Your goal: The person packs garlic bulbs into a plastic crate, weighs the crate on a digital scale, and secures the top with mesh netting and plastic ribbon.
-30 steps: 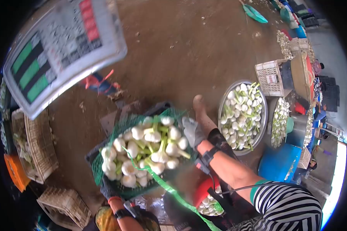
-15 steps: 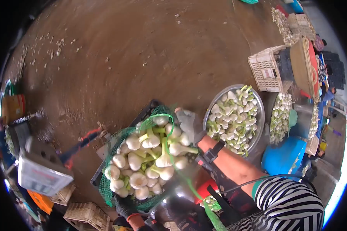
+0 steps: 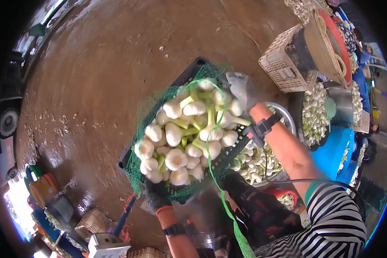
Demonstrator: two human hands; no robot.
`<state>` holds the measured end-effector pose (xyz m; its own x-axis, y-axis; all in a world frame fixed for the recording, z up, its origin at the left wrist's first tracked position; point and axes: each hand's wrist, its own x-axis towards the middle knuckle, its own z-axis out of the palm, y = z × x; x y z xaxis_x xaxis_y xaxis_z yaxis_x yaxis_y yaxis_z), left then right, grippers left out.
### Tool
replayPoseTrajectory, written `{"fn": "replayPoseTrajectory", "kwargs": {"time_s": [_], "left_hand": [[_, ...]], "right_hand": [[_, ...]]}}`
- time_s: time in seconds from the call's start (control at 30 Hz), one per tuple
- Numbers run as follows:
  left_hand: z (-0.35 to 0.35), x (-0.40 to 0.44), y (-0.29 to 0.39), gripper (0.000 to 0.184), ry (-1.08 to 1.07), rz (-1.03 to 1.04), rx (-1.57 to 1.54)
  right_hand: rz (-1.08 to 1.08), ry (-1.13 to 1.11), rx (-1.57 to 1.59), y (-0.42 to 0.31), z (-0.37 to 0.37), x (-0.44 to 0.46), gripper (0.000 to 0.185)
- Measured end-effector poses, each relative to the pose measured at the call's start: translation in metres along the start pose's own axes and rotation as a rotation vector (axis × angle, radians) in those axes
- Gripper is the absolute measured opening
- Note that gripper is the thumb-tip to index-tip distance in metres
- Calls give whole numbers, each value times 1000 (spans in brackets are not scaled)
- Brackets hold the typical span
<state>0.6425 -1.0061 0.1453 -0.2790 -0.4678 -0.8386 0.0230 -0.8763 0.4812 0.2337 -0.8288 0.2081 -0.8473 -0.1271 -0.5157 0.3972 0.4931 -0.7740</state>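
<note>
Beneath the fingers of the gloved right hand point(image 3: 244, 91) lies the far right edge of a black crate point(image 3: 198, 63), and these fingers are bent over it in a grip, slightly blurred. The dark-gloved left hand point(image 3: 157, 195) is at the near left edge; its fingers are largely hidden under the green net point(image 3: 134, 173) and crate, so how far they close cannot be told. Between the two sets of fingers, the white garlic bulbs point(image 3: 175, 134) sit heaped in the net lining the crate, with pale green stems pointing various ways. A green ribbon point(image 3: 241, 241) loops over the heap and trails down, passing to the right of the left fingers. Below and to the right of the right fingers, partly behind the forearm, is a metal basin point(image 3: 292, 124) of more bulbs, with a red bowl point(image 3: 271, 192) nearer the person. Up and to the right of those fingers stands a beige slatted crate point(image 3: 279, 69), and farther right, beyond the forearm, is a blue tub point(image 3: 336, 148).
</note>
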Motion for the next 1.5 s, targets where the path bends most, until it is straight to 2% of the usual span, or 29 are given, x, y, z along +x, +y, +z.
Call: {"fn": "replayPoseTrajectory", "kwargs": {"time_s": [0.03,0.07,0.1,0.13,0.17,0.23,0.27,0.37,0.5,0.6,0.67,0.77,0.83,0.9,0.93,0.97,1.0,1.03,1.07,1.1,1.17,1.2,1.23,1.27,1.3,1.33,1.37,1.43,1.5], "left_hand": [[8,17,5,41,-19,-88,-148],[40,14,15,42,1,-39,-86],[51,23,22,43,73,-92,-13],[86,11,34,43,5,-59,-22],[123,5,47,43,-74,-23,-37],[119,60,38,41,-17,-7,-51],[110,69,32,40,45,-7,-58],[145,81,40,38,60,2,160],[154,120,27,36,-21,-99,166],[174,132,19,33,108,-274,4],[192,127,1,32,18,-27,380],[222,144,-38,35,56,11,682],[281,127,-53,36,148,156,1435],[323,131,-100,35,250,48,154],[327,141,-121,34,201,38,246],[325,154,-141,33,148,28,323],[328,170,-167,32,154,-7,183],[323,185,-184,32,161,-31,41],[320,201,-193,38,252,-158,-9],[317,202,-207,39,239,-156,6],[348,191,-216,41,208,-132,30],[317,210,-227,43,117,-65,-49],[313,192,-228,43,231,13,121],[328,185,-227,42,315,114,274],[337,177,-223,42,398,216,432],[339,166,-215,43,392,176,375],[347,160,-211,41,414,259,461],[358,148,-212,37,458,408,625],[358,148,-224,37,253,466,522]], "right_hand": [[-3,22,20,-4,-3,10,24],[-9,46,44,-9,-8,22,24],[-4,64,65,-12,-11,32,24],[-11,86,33,-15,-15,42,26],[-124,133,-38,-12,-19,60,27],[-323,215,-217,8,-23,90,28],[-283,198,-319,-7,-26,88,30],[-34,144,-68,-17,-31,103,31],[-30,197,-347,-9,-50,142,31],[-30,160,-367,-7,-63,164,30],[-51,135,-339,-4,-74,183,30],[-63,116,-185,20,-97,233,30],[162,63,264,30,-109,275,24],[-552,-77,-908,63,-148,323,19],[-609,-30,-1020,77,-159,342,16],[-613,-5,-1037,82,-168,357,20],[-616,20,-1053,85,-176,372,26],[-440,37,-719,80,-172,374,31],[-314,16,-603,83,-173,379,31],[-190,9,-476,85,-176,387,30],[-258,-9,-548,100,-186,408,26],[-111,-44,-181,109,-186,407,22],[34,-26,187,119,-186,407,19],[-76,2,135,127,-189,411,17],[-73,69,-106,116,-188,403,15],[-54,135,-347,104,-186,393,14],[-220,212,-297,93,-186,379,30],[-500,188,-409,85,-203,357,26],[-419,4,-203,94,-203,328,17]]}}
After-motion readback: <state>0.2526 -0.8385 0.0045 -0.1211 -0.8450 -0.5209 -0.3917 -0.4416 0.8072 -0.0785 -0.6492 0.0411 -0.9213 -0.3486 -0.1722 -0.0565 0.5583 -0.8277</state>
